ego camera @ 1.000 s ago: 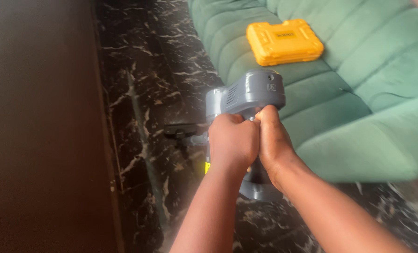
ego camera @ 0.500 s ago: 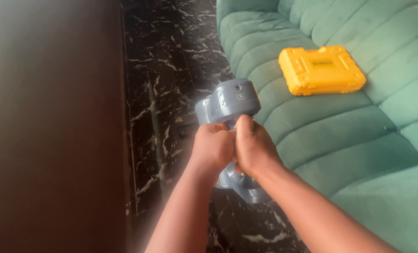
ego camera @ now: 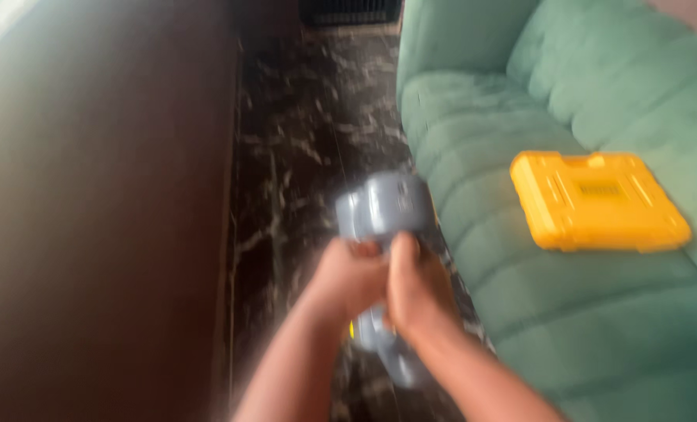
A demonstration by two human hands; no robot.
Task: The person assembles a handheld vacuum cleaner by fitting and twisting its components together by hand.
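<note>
Leftmost, well apart from the fingers, a dark brown wooden panel is filling the side of the blurred view. Just right of it, a black marble floor with white veins is running under and beyond both hands. Over that floor, the left hand is wrapping its fingers closed around the middle of a grey power tool, and the right hand is pressing against the left one, its fingers also curling shut on the same tool. The tool's rounded grey head is sticking out above the fingers, pointing away from the person, while its lower part is hanging below the hands; a small yellow spot is showing on it beside the left wrist. Motion blur is hiding finer detail of the grip. Right of the fingers, a green upholstered sofa is stretching along the floor. Farther right, well apart from the hands, a closed yellow plastic case is lying flat on the sofa seat.
</note>
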